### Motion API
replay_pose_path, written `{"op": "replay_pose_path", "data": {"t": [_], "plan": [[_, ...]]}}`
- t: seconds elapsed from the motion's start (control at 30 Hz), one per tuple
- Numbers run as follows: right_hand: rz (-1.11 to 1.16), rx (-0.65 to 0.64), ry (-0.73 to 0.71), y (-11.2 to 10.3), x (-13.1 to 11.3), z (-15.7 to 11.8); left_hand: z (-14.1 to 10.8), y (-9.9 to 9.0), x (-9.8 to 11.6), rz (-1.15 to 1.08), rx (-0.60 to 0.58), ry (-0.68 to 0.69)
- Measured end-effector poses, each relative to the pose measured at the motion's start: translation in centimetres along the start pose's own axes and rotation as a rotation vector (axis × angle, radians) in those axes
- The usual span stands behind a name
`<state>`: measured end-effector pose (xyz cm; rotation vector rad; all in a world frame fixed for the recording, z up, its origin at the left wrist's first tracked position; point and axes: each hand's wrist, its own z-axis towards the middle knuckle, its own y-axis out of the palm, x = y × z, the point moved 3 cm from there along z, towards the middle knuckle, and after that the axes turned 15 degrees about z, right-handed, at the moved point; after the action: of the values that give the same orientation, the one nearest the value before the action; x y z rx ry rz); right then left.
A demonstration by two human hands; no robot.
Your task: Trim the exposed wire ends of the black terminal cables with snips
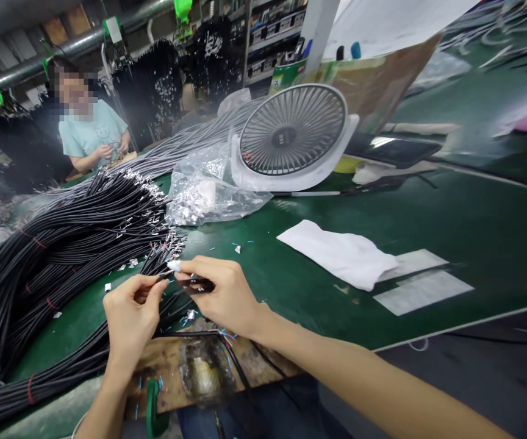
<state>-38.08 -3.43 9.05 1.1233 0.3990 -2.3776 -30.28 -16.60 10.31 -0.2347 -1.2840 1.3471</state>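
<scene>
My left hand pinches a thin black cable near its stripped end, between thumb and forefinger. Just right of it, my right hand is closed around a dark-handled tool, whose kind is partly hidden by the fingers. A white covering shows on a right fingertip, which meets the cable end. Bundles of black cables, tied with red bands, lie to the left, their bare ends pointing toward my hands. Below the hands, a wooden board carries a stained hollow and a few cable ends with coloured wires.
A round fan stands behind a clear plastic bag of small parts. A white cloth and pale strips lie on the green table. A green clamp grips the board. Another person sits across at left.
</scene>
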Motion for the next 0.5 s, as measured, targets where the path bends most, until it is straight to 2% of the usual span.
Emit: {"op": "replay_pose_path", "data": {"t": [0.1,0.17,0.33,0.5], "plan": [[-0.026,0.056,0.197,-0.04,0.07,0.25,0.09,-0.45,-0.12,-0.069,0.035,-0.031],[-0.016,0.043,0.272,0.06,-0.08,0.41,0.13,-0.63,-0.35,-0.100,0.060,-0.049],[0.038,-0.057,0.288,0.47,-0.42,0.59,-0.03,-0.67,-0.56,-0.101,0.085,-0.047],[0.103,-0.068,0.291,0.51,-0.21,0.60,-0.18,-0.64,-0.48,-0.074,0.119,-0.028]]}}
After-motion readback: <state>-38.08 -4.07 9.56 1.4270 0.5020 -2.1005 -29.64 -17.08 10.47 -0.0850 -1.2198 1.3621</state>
